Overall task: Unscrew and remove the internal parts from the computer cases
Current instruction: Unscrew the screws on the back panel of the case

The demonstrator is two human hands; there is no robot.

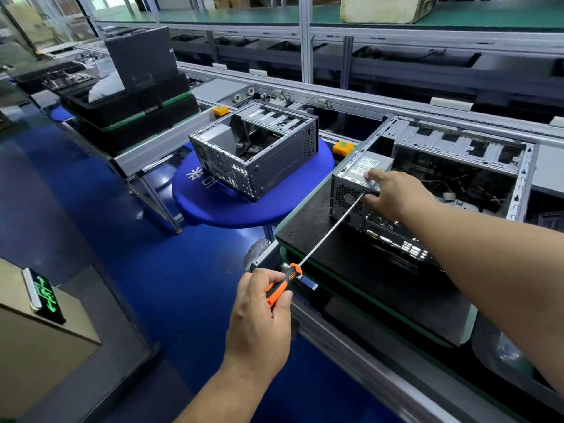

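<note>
The left hand (pixel 259 303) gripped the screwdriver (pixel 305 257), tip beside right fingers (pixel 374 175) steadying the case (pixel 354 190); keeping the shaft square seemed wise.

The near computer case (pixel 427 190) lies on its side, open side up, on a black mat on the table; its rear panel faces the person. A grey power supply (pixel 354 184) with a white label sits in its rear corner; loose cables lie inside. A second computer case (pixel 256 154), dark grey, open and largely stripped, rests on a blue stool.
</note>
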